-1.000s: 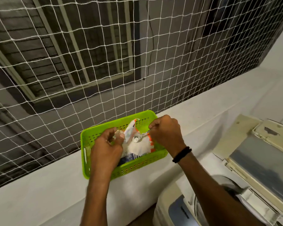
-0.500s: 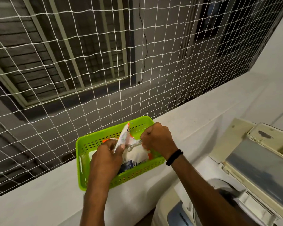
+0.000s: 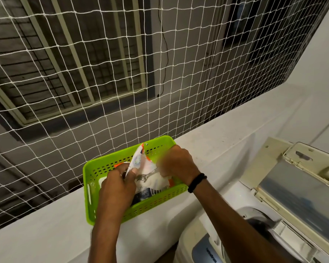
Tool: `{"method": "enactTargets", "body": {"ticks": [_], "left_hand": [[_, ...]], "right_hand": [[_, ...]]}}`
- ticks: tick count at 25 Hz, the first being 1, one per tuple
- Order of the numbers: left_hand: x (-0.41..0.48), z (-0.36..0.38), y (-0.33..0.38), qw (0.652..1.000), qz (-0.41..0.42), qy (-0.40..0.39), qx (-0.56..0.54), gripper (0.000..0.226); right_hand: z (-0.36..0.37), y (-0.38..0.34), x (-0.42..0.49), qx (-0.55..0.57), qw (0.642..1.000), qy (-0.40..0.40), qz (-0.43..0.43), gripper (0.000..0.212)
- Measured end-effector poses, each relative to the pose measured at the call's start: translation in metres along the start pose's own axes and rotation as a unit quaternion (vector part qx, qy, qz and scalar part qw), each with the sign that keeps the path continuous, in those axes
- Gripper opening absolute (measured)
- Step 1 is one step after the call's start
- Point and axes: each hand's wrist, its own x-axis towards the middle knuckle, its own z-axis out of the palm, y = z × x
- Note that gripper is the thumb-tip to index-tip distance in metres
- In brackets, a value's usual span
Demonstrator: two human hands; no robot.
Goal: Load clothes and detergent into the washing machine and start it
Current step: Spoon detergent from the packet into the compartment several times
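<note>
A lime-green perforated basket (image 3: 88,188) sits on a white ledge, and an opened detergent bag (image 3: 157,184) with white powder stands in it. My left hand (image 3: 116,185) pinches the bag's upper left edge and holds its mouth open. My right hand (image 3: 176,162), blurred, is curled round the handle of a metal spoon (image 3: 146,177) whose bowl is down in the powder. At the lower right is the white top-load washing machine (image 3: 194,243) with its lid (image 3: 292,188) raised. Dark clothes (image 3: 258,223) show in the drum.
A white rope net (image 3: 103,88) closes off the opening right behind the basket. The white ledge (image 3: 46,236) runs from lower left to upper right. My right forearm with a black wristband (image 3: 197,183) crosses above the machine's front corner.
The left hand has pulled the bag's edge higher and the mouth stands wider. The right hand with the spoon has moved deeper into the bag. The view has shifted slightly.
</note>
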Motion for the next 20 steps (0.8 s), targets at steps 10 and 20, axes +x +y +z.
{"method": "enactTargets", "body": {"ticks": [10,20], "left_hand": [[0.008,-0.006,-0.007,0.998,-0.035,-0.042,0.002,0.019],[0.006,-0.009,-0.002,0.998,-0.056,-0.019,-0.037,0.020]], "right_hand": [[0.012,-0.001,0.005,0.046,0.994,0.102,0.010,0.037],[0.001,0.002,0.002,-0.041,0.999,-0.010,0.006,0.030]]}}
